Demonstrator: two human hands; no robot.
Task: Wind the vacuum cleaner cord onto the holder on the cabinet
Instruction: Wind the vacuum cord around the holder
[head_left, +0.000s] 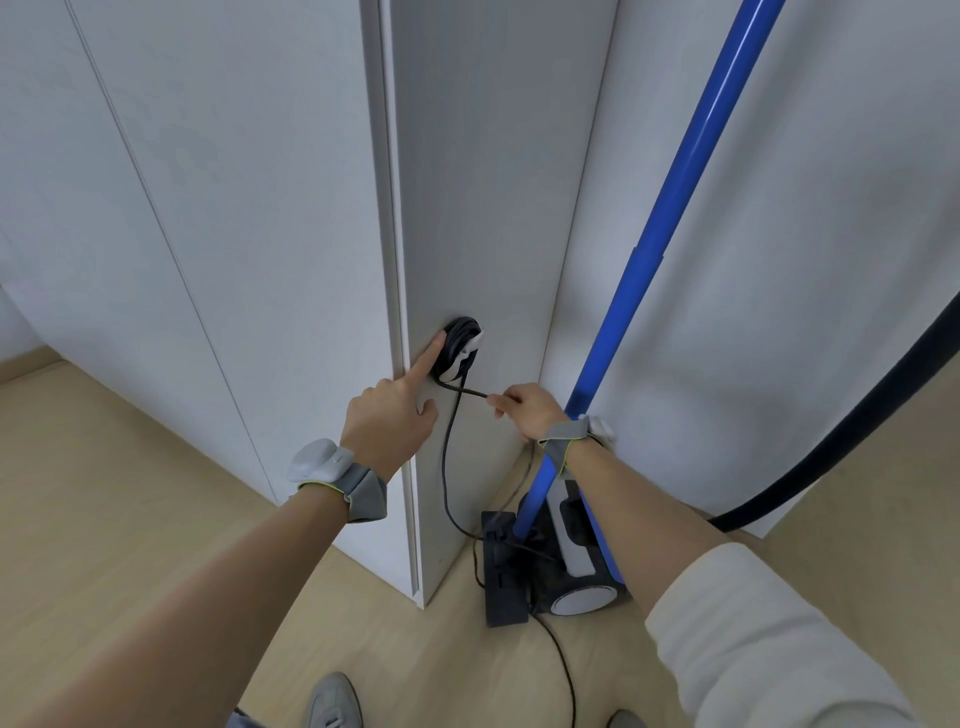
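A white holder (470, 347) is fixed to the side panel of the white cabinet (483, 208), with several turns of the black cord (445, 457) wound around it. My left hand (387, 423) rests on the panel, its index finger pressing the coil's left edge. My right hand (527, 410) pinches a taut stretch of cord just right of and below the holder. From the holder another stretch of cord hangs down the panel to the floor by the vacuum cleaner (576, 571).
The vacuum's blue tube (691, 171) leans up along the wall on the right, and its black hose (857, 441) curves down to the right. A black floor nozzle (501, 577) lies at the cabinet's foot. Cord trails across the wooden floor toward my shoes (332, 701).
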